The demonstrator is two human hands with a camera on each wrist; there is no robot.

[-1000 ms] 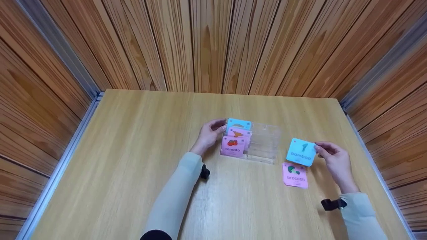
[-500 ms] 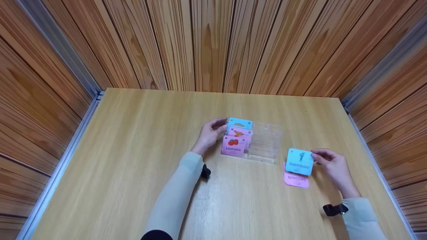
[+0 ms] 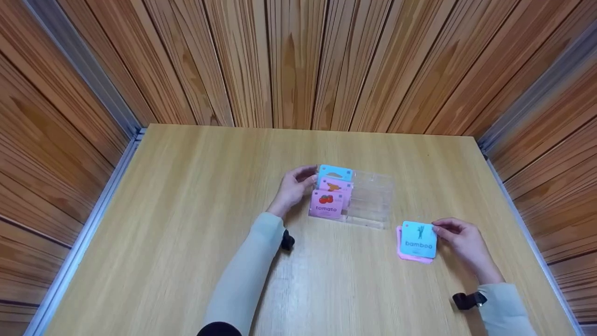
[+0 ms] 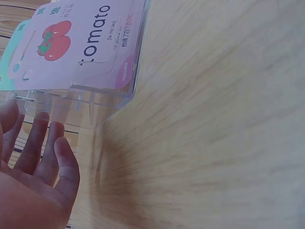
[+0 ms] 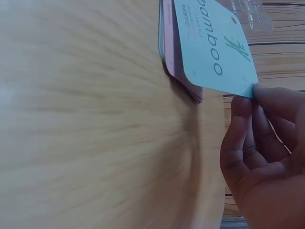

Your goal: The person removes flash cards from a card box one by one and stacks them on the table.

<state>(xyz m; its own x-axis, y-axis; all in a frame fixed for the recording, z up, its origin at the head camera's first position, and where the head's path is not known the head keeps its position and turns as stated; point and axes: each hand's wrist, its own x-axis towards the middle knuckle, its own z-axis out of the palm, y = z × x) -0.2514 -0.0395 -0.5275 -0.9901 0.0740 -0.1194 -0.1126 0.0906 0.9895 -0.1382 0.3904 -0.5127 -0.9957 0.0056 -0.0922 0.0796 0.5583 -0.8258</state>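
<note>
Right hand (image 3: 465, 241) pinches bamboo card (image 3: 419, 240) at 2 o'clock, above card stack (image 5: 172, 52). Left hand (image 3: 292, 189) grips rack (image 3: 371, 200) at 10 o'clock.

Brown wood-grain plank walls (image 3: 291, 60) enclose the back and both sides of a pale wooden counter (image 3: 210, 186). Grey metal posts (image 3: 86, 65) line the corners; metal rails (image 3: 88, 226) edge the sides. A soft sheen (image 3: 282, 282) shows near the front.

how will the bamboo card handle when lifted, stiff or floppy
Probably fairly stiff: the bamboo card looks flat though the right hand pinches just one corner. Likely light too, since its edge looks thin.
</note>
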